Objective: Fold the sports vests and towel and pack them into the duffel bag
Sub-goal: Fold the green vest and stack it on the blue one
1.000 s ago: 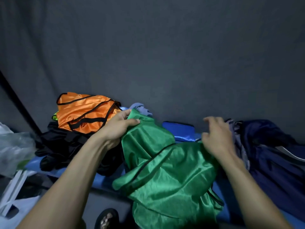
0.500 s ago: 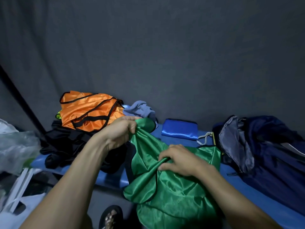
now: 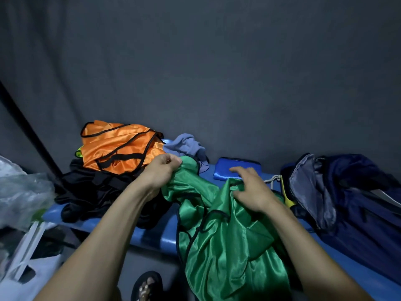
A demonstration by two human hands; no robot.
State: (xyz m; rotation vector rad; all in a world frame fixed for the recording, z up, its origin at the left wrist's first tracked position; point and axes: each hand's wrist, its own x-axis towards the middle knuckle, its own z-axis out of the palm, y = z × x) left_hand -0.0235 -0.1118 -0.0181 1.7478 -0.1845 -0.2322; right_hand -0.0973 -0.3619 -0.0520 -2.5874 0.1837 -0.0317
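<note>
Left hand [image 3: 161, 172] grips the green vest [image 3: 225, 240] in a fist; right hand [image 3: 252, 190], fingers loosely spread, rests on it; blue bench [image 3: 152, 237] against grey backdrop [image 3: 217, 72].

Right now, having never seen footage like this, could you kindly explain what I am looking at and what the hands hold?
There is no machine: a person wears a camera on the head, looking down at their own bare arms. The left hand grips a bunched corner of a shiny green vest, while the right hand rests on the same vest, fingers loosely spread. On the blue bench lie an orange vest atop black clothes, a bluish cloth, a blue pouch and an open navy duffel bag.
</note>
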